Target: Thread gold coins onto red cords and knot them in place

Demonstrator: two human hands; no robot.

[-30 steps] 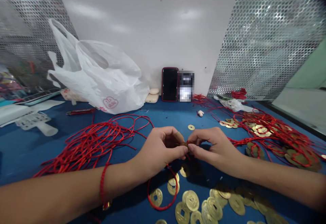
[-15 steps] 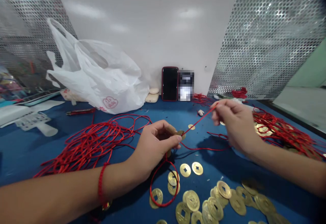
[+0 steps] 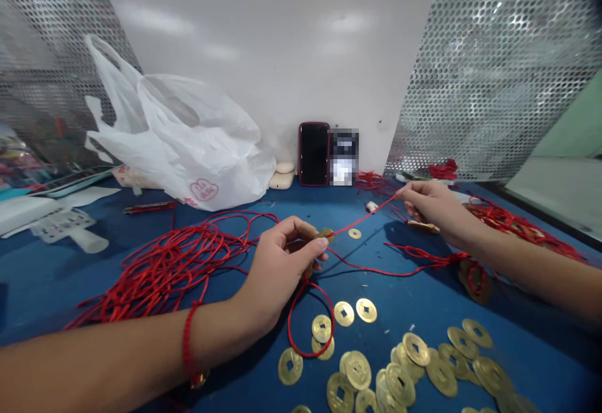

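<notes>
My left hand [image 3: 279, 266] pinches a brass square-holed coin [image 3: 325, 234] between thumb and fingers, and a red cord runs through or behind it. My right hand [image 3: 430, 206] pinches the thin red cord [image 3: 364, 219], which stretches taut from the coin up to my fingertips. A slack loop of red cord [image 3: 301, 328] hangs below my left hand onto the mat. Several loose brass coins [image 3: 357, 370] lie in front of my hands. Beneath my right hand lies a flat coin stack [image 3: 423, 227].
A large tangle of red cord [image 3: 164, 269] lies left on the blue mat [image 3: 226, 369]. Corded coins [image 3: 475, 281] lie right. Behind stand a white plastic bag [image 3: 188, 150], a black smartphone [image 3: 314, 154], and a white board [image 3: 268, 56] before perforated metal panels [image 3: 498, 74].
My hands have parted from their close pinch. My right hand has moved right, drawing the red cord long and taut, while my left hand keeps the coin and has shifted slightly left.
</notes>
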